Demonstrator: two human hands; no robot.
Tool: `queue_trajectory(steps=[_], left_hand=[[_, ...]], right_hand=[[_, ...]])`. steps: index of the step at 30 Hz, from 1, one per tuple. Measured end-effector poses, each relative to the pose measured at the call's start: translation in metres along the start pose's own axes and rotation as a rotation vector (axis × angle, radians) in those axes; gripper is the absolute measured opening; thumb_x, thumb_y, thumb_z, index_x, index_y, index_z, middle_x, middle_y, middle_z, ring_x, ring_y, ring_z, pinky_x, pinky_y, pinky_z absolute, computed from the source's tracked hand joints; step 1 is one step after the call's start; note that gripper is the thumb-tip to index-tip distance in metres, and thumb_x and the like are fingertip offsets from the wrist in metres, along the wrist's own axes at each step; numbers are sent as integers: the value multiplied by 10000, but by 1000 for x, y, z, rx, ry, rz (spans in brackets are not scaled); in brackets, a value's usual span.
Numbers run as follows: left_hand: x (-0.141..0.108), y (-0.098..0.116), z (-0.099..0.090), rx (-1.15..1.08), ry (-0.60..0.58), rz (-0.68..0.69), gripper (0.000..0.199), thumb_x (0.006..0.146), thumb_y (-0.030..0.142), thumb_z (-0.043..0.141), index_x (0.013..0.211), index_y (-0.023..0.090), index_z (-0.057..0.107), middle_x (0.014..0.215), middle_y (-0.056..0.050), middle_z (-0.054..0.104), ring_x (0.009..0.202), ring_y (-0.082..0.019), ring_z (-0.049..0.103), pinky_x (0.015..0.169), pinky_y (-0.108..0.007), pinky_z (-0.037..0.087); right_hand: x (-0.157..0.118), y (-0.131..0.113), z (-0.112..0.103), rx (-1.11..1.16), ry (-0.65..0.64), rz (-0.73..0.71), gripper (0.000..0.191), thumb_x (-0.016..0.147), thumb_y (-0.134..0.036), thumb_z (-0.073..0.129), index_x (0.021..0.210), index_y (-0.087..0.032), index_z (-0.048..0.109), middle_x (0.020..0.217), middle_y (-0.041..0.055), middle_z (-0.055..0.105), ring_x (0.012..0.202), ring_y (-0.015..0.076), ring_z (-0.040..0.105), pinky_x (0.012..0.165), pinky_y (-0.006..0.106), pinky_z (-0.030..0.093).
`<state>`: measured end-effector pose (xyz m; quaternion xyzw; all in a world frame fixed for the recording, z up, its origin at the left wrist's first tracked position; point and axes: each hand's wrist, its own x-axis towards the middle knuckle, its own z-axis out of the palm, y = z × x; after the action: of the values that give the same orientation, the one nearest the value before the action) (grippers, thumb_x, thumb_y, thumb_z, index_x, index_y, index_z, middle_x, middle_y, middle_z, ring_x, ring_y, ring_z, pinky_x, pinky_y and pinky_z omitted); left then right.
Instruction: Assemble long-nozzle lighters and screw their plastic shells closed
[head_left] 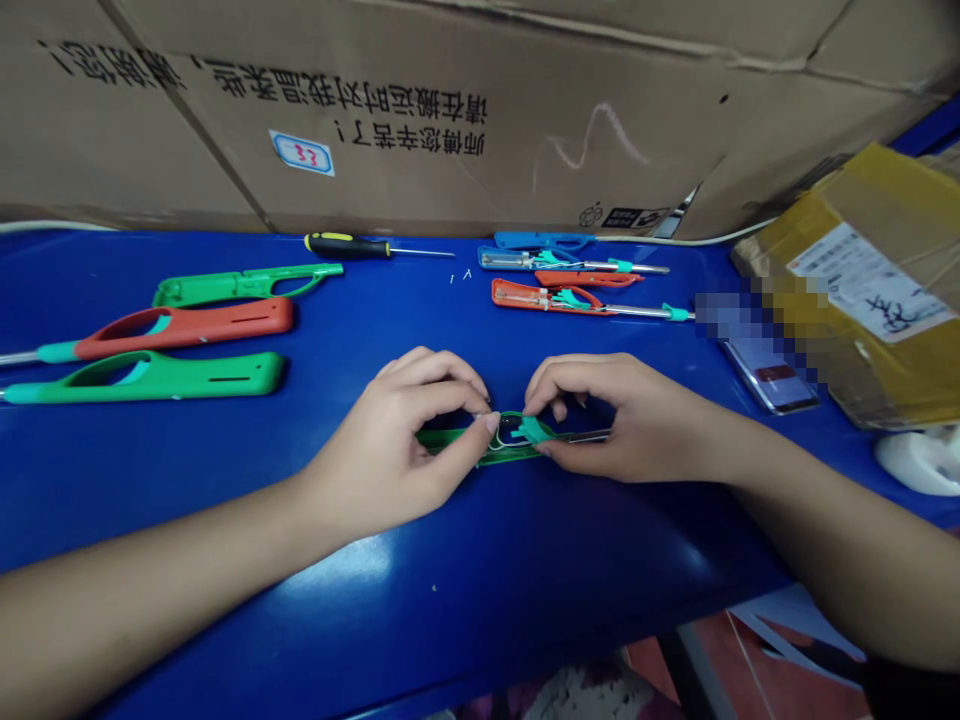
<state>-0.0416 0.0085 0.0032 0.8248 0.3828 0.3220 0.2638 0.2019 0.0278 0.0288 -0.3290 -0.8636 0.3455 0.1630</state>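
Observation:
An opened green lighter half point(450, 440) lies on the table between my hands, partly hidden by my fingers. My left hand point(416, 430) pinches at a thin white wire point(496, 438) that curves over the lighter body. In the fingertips of my right hand point(645, 410) is a teal trigger point(534, 431), at the front of the green half. A metal tube point(589, 436) runs from there under my right palm. A small black part point(510, 421) sits between the two hands' fingertips.
On the left lie a green shell half point(225, 287), an orange lighter point(187, 328) and a green lighter point(195, 377). Behind are a screwdriver point(349, 246) and opened blue point(510, 259) and orange lighters point(517, 295). A phone point(772, 370) and taped box point(862, 270) stand right.

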Motion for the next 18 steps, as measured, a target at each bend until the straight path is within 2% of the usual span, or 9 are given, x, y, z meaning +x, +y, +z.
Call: queue_trajectory(steps=[9,15,18], left_hand=[[0,0,1,12,14,25,140,916,219,645,840,195,760,952,-41,699,883,-185,605,823,-365,455],[0,-1,1,13,17,31,144,918,224,645,853,208,773,945,-43,714,877,-189,617,820,-368,470],[0,-2,2,15,15,28,146,915,219,651,850,207,781,949,-44,724,883,-189,626,820,-365,477]], right_hand=[[1,-3,5,50,48,24,122,839,-149,683,954,-182,658,932,22,668,740,109,554,686,256,474],[3,-2,8,140,56,107,216,829,-176,738,1040,-186,690,923,20,662,725,106,585,662,251,497],[4,0,9,205,46,104,207,836,-183,741,1039,-172,703,938,29,667,721,102,604,676,255,524]])
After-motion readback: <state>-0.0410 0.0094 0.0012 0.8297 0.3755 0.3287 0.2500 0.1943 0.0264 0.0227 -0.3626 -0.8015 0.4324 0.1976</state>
